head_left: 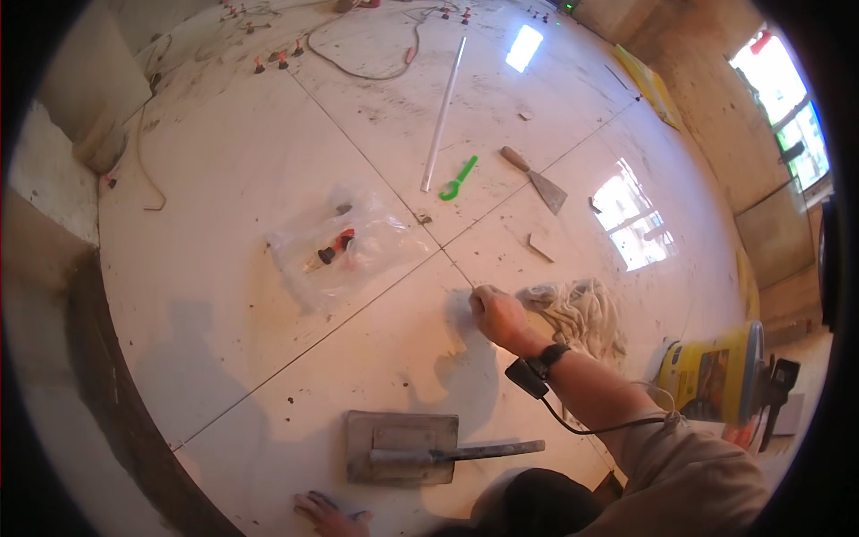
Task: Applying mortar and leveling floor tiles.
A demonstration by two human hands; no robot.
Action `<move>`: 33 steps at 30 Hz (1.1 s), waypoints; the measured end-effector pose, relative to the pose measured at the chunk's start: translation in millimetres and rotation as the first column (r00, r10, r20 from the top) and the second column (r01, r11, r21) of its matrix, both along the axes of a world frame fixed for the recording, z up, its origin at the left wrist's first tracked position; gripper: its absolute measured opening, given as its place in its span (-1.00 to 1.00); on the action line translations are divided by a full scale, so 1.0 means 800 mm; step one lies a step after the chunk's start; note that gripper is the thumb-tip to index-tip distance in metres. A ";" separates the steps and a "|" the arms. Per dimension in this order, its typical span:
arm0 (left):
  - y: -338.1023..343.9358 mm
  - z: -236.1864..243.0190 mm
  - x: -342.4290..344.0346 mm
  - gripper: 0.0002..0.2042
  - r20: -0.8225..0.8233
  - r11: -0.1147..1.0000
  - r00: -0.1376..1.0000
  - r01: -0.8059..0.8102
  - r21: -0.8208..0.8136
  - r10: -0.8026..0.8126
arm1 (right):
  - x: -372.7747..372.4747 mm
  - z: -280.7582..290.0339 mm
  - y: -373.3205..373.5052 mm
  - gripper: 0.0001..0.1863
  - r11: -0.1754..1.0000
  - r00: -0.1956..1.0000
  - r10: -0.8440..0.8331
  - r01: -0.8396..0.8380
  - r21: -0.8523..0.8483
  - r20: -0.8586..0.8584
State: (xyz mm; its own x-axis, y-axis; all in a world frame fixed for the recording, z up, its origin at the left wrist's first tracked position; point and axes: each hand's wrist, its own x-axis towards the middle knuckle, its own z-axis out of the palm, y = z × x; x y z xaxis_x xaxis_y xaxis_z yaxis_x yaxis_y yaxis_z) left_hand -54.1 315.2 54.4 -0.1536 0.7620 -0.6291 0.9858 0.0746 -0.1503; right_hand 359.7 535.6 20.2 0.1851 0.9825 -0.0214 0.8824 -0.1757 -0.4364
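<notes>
My right hand point(501, 318) is closed at a grout joint between large white floor tiles point(340, 358); whatever it holds, if anything, is hidden. A crumpled beige rag point(582, 318) lies just right of it. My left hand point(331, 515) rests on the tile at the lower edge, fingers apart, below a rectangular trowel point(398, 434). A clear plastic bag point(313, 268) with a small red-and-black piece point(335, 246) lies up and left of my right hand. Farther forward are a green plastic wrench point(459, 179), a wooden-handled scraper point(546, 188) and a long white strip point(443, 116).
A yellow bucket point(702, 385) stands at the right. Walls point(54, 170) border the floor, with a dark gap point(107, 349) along the left edge. Several red-and-black leveling pieces point(283, 63) and a cable point(358, 76) lie at the back. Yellow sheeting point(649, 80) runs along the right wall.
</notes>
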 end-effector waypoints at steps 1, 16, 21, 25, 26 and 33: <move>-0.002 0.000 0.000 0.13 -0.006 1.000 1.000 -0.006 0.000 0.006 | 0.001 0.005 -0.013 -0.88 1.000 1.000 0.009 -0.009 0.016 -0.003; -0.074 -0.068 0.000 -0.23 0.322 0.969 0.941 -0.173 0.178 0.108 | 0.265 0.119 -0.845 -0.71 0.476 0.936 -0.007 0.312 -0.822 0.352; -0.156 -0.073 0.030 -0.52 0.776 0.827 0.483 -0.556 -0.086 0.406 | 0.303 0.126 -1.084 -0.76 0.450 0.544 -0.724 0.839 -0.306 0.424; -0.234 -0.024 0.088 -0.52 0.720 0.796 0.462 -0.570 -0.206 0.518 | 0.300 0.082 -1.109 -0.78 0.409 0.575 -0.693 0.811 -0.418 0.436; -0.253 -0.007 0.107 -0.52 0.691 0.799 0.482 -0.553 -0.236 0.539 | 0.294 0.070 -1.102 -0.81 0.429 0.549 -0.760 0.826 -0.365 0.348; -0.346 0.073 0.195 -0.52 0.512 0.811 0.634 -0.508 -0.290 0.580 | 0.296 0.055 -1.039 -0.84 0.381 0.373 -0.924 0.917 -0.116 -0.088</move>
